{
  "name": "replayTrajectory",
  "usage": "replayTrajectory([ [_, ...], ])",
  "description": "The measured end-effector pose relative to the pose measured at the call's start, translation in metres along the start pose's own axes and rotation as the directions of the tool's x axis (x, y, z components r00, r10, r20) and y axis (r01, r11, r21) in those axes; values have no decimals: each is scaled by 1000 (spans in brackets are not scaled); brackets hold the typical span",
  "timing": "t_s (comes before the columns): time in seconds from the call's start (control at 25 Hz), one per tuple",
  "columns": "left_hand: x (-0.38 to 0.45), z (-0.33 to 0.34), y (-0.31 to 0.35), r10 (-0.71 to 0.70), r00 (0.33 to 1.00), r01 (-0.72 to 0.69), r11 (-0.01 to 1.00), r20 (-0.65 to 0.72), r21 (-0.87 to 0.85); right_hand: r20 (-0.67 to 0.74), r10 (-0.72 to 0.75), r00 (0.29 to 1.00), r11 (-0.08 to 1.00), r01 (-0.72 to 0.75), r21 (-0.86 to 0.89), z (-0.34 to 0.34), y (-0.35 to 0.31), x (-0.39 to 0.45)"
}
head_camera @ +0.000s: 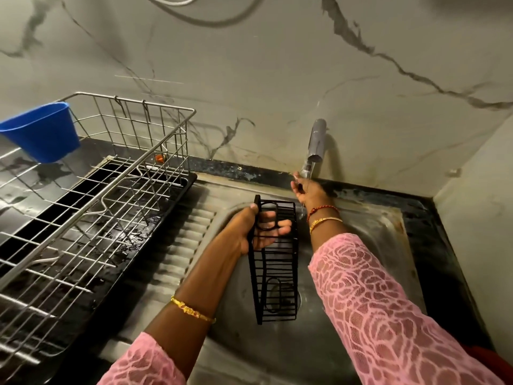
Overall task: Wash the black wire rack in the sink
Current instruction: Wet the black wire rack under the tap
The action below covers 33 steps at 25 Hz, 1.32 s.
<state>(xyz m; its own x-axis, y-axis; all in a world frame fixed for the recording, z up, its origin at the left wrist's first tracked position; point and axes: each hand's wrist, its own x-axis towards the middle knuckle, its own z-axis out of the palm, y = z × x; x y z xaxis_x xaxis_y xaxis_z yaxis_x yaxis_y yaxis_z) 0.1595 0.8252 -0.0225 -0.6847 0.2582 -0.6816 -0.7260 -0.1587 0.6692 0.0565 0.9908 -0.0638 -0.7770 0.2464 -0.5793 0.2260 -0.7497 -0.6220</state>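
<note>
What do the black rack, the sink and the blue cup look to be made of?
Black wire rack: thin metal wire, seemingly matte black coated. Sink: probably stainless steel, dull grey sheen with stains. Blue cup: likely plastic, uniform smooth colour.

The light is dim and warm, with soft glare on the steel sink (374,245) at centre right. Straight lines bend near the frame edges, and the upper corners look slightly blurred.

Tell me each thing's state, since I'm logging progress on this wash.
black wire rack: held over the sink, not under the stream
left hand: grips the rack's upper end
right hand: under the tap, in the water
tap: running thinly
sink: wet
dish drainer: no dishes visible
blue cup: hung on drainer's rim
</note>
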Motion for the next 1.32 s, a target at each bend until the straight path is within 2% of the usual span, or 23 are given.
replayTrajectory([
  [0.12, 6, 2, 0, -20, 1000, 20, 1000, 3, 15, -88, -86, 992, 962, 59, -268, 3, 10, 17],
  [0.36, 19, 1, -5, -23, 999, 23, 1000, 28, 13, -117, -96, 988, 837, 17, -546, 1, 9, 9],
  [0.52, 21, 8, -5, -11, 998, 6, 997, 58, 83, 41, -138, 990, 691, 126, -712, -13, -9, -43],
  [0.68, 17, 20, 4, -19, 986, 0, 994, 168, 109, 192, -228, 955, 569, 290, -769, -39, -33, -87],
  [0.84, 20, 29, 14, -28, 972, -4, 991, 234, 133, 43, -418, 908, 627, 322, -710, -78, -32, -101],
  [0.88, 20, 28, 16, -15, 971, -13, 993, 240, 113, 12, -399, 917, 652, 293, -699, -90, -28, -107],
  [0.96, 23, 20, 17, 24, 971, -31, 999, 237, 26, 7, -277, 961, 720, 213, -660, -114, -14, -117],
  [1.08, 27, -3, 13, 90, 979, -69, 991, 184, -115, -45, -160, 986, 811, 105, -575, -145, 15, -113],
  [1.2, 28, -32, 0, 144, 974, -98, 965, 178, -244, -24, -52, 998, 935, 40, -354, -166, 48, -97],
  [1.32, 26, -57, -16, 193, 963, -137, 951, 186, -276, -85, 77, 993, 949, -99, -299, -167, 58, -82],
])
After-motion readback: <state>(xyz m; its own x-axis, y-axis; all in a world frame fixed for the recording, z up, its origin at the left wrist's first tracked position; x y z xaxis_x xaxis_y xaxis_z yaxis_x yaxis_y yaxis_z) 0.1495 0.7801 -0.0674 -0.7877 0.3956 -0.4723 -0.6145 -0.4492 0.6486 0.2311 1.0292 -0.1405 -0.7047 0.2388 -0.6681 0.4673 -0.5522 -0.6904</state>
